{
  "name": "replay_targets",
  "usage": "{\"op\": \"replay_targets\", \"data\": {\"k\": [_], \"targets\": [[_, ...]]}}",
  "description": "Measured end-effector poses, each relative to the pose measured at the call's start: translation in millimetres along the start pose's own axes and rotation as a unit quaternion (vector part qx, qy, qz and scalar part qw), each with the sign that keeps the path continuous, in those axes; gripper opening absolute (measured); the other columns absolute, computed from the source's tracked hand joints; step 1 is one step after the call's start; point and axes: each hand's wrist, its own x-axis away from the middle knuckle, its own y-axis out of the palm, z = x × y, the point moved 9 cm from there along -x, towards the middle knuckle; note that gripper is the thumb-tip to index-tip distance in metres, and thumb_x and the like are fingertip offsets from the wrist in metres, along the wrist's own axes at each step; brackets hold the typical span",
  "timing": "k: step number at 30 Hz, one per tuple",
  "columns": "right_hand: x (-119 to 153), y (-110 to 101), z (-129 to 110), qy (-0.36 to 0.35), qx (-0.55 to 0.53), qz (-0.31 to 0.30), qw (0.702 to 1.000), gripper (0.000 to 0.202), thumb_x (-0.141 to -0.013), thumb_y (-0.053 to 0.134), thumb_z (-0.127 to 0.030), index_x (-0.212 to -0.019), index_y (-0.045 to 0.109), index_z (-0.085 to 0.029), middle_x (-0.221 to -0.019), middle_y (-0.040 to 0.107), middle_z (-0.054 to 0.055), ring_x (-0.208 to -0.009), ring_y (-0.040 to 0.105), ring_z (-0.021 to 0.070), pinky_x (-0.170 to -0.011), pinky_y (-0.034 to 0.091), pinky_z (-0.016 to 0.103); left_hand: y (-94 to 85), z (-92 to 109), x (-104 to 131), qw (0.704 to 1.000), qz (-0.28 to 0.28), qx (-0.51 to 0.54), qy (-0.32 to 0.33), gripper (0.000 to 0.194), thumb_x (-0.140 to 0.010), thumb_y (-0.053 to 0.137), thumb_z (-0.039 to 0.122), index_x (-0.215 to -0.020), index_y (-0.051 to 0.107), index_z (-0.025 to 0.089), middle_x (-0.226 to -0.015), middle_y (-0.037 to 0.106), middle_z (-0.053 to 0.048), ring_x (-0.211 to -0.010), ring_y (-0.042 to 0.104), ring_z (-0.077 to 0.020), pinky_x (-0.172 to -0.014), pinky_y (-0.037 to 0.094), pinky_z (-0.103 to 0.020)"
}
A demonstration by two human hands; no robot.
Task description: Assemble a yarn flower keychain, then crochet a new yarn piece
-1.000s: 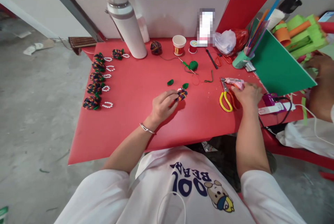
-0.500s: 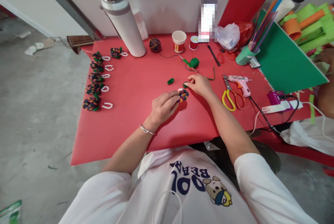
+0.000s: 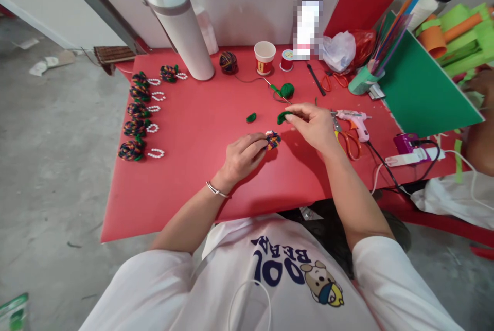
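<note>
My left hand (image 3: 244,157) is closed on a multicoloured crocheted flower (image 3: 273,140) with white beads at its upper edge, just over the red table (image 3: 193,176). Between the thumb and fingers of my right hand (image 3: 312,122) is a small green crocheted leaf (image 3: 283,117), up and to the right of the flower. A second green leaf (image 3: 251,117) lies on the table above my left hand. Behind them rest a green yarn ball (image 3: 287,90) and a crochet hook (image 3: 276,90) with green yarn around it.
Finished yarn flowers (image 3: 131,150) with bead loops line the left side. A white flask (image 3: 189,37), dark yarn ball (image 3: 228,63) and paper cup (image 3: 264,58) stand at the back. Red-handled scissors (image 3: 350,145), a pink glue gun (image 3: 357,124) and a power strip (image 3: 409,158) lie right.
My right hand has lifted the green leaf off the table and moved right with it, away from the flower. My left hand stays in place with the flower.
</note>
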Motion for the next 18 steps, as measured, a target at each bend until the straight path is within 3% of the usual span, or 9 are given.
{"op": "replay_targets", "data": {"k": [9,14,18], "targets": [[37.9,-2.7,-54.3,-0.146,0.137,0.052,0.978,0.018,-0.099,0.065,-0.035,-0.103,0.078,-0.024,-0.102,0.079,0.006,-0.087,0.073,0.0177,-0.076,0.061,0.031,5.1,-9.9,1.0,0.998,-0.006,0.043,-0.050,0.014,-0.099,0.062,0.017,-0.110,0.068,0.021,-0.111,0.078,-0.010,-0.098,0.077,-0.0168,-0.081,0.063,-0.028],[46.5,9.8,-63.6,-0.223,0.195,0.032,0.955,0.019,-0.102,0.061,-0.031,-0.103,0.078,-0.024,-0.103,0.080,0.007,-0.080,0.071,0.0156,-0.080,0.060,0.033,4.0,-8.5,-0.2,0.998,0.008,0.044,-0.045,0.012,-0.098,0.063,0.016,-0.108,0.068,0.020,-0.107,0.079,-0.009,-0.095,0.077,-0.0158,-0.080,0.062,-0.027],[47.3,9.0,-60.1,-0.224,0.128,0.061,0.964,0.013,-0.099,0.067,-0.030,-0.100,0.079,-0.025,-0.097,0.081,0.005,-0.079,0.073,0.0153,-0.075,0.062,0.030,4.8,-9.5,-0.4,0.998,0.007,0.050,-0.048,0.014,-0.097,0.063,0.014,-0.108,0.067,0.020,-0.107,0.079,-0.009,-0.095,0.077,-0.0158,-0.077,0.061,-0.025]]}}
